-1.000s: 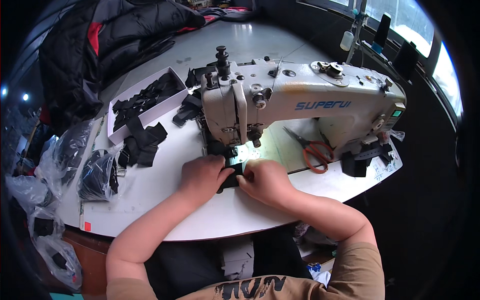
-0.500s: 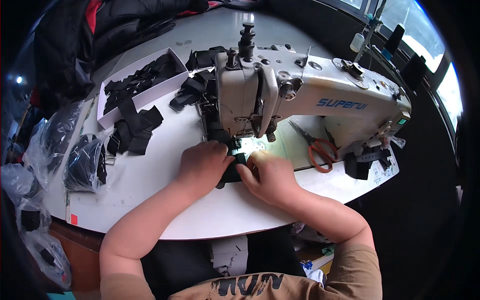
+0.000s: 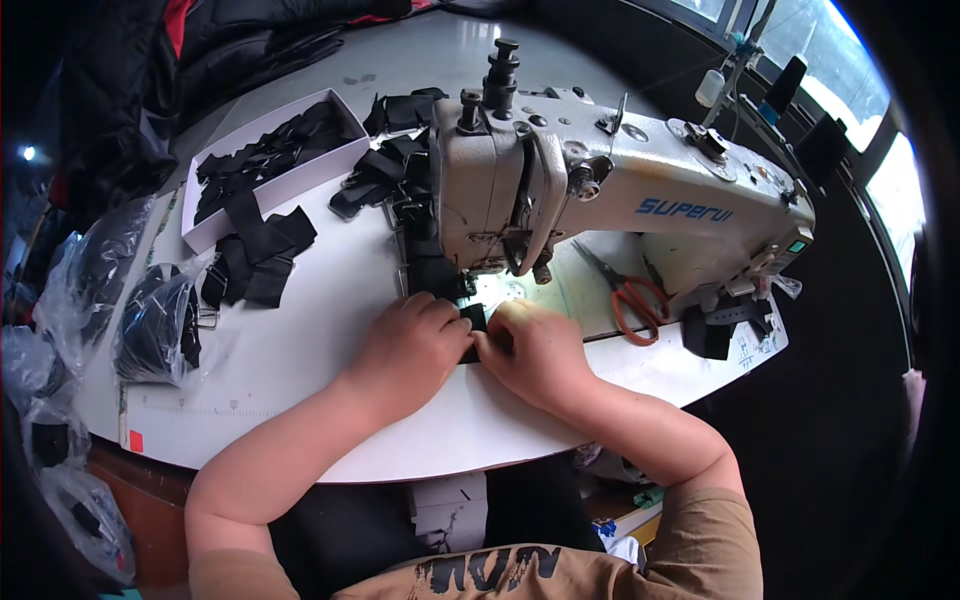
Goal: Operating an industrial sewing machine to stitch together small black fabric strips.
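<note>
A grey-white sewing machine [image 3: 610, 170] stands on the white table, its lamp lighting the needle plate [image 3: 510, 292]. Just in front of the presser foot [image 3: 468, 284] lies a piece of black webbing strap [image 3: 473, 318]. My left hand [image 3: 415, 345] grips its left side, with fingers bent and pressed down. On the other side my right hand [image 3: 535, 345] pinches the same strap, its thumb close to my left thumb. Part of the strap is hidden under the fingers. More black strap [image 3: 425, 250] with metal buckles lies left of the machine head.
A white box [image 3: 275, 170] full of black strap pieces sits at the far left, with several loose pieces [image 3: 262, 250] beside it. Clear plastic bags [image 3: 160, 325] line the left edge. Orange-handled scissors [image 3: 638, 308] lie under the machine arm, near black straps [image 3: 712, 330] at right.
The view has shifted slightly. My left hand has moved a little toward me along the strap, and both thumbs are closer together. The right hand keeps its pinch.
</note>
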`<state>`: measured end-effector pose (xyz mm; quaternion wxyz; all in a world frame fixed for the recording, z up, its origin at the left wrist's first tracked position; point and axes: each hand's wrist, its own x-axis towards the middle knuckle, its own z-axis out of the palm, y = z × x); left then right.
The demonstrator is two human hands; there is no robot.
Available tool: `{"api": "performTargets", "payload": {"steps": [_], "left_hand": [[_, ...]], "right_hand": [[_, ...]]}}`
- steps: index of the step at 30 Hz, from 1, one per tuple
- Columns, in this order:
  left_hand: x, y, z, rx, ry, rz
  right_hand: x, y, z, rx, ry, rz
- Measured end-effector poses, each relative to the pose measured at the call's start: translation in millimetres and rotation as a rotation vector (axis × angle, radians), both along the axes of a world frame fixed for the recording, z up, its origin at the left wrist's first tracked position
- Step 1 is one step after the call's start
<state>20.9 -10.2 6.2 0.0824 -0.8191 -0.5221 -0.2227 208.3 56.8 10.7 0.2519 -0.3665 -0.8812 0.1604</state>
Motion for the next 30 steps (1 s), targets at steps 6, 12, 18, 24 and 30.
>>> {"api": "performTargets", "payload": {"steps": [6, 12, 18, 24, 30], "left_hand": [[3.9, -2.9, 5.8, -0.076, -0.072, 0.011], [1.4, -1.3, -3.4, -0.079, -0.056, 0.033], [0.3, -1.0, -1.2, -0.095, -0.102, 0.018], [0.9, 0.7, 0.2, -0.089, -0.149, -0.001], [-1.9, 3.5, 0.3, -0.095, -0.124, -0.024]], "right_hand": [[4.4, 3.1, -0.1, 0.001, 0.052, 0.025], [4.8, 3.3, -0.2, -0.023, 0.036, 0.028], [4.5, 3.3, 0.1, -0.022, 0.034, 0.018], [4.1, -0.1, 0.2, -0.029, 0.064, -0.013], [5.6, -3.1, -3.6, 0.080, 0.051, 0.053]]}}
